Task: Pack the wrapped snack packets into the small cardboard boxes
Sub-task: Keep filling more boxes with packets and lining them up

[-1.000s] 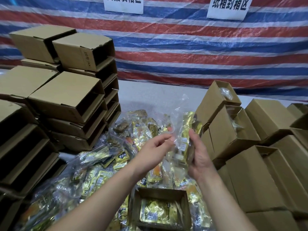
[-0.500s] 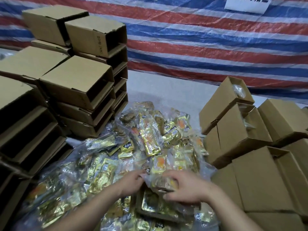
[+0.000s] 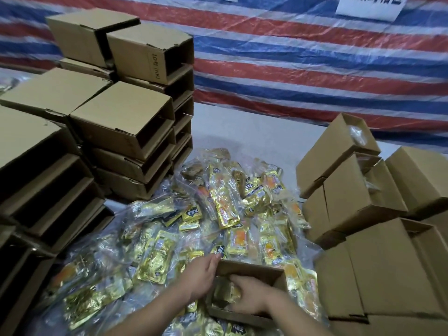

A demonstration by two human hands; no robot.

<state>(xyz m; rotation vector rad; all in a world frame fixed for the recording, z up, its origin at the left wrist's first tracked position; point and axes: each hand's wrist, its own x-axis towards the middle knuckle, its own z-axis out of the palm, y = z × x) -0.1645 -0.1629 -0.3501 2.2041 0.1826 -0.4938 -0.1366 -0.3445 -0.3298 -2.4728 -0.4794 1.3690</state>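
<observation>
Our left hand (image 3: 202, 275) grips the small open brown cardboard box (image 3: 252, 270); our right hand (image 3: 249, 297) presses gold-foil wrapped snack packets (image 3: 225, 293) inside. Packet print is unreadable.

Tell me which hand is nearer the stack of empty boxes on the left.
Left. The left hand holds the outer left wall of the open box, on the side facing the stack of empty boxes; the right hand is inside that box, farther away.
</observation>
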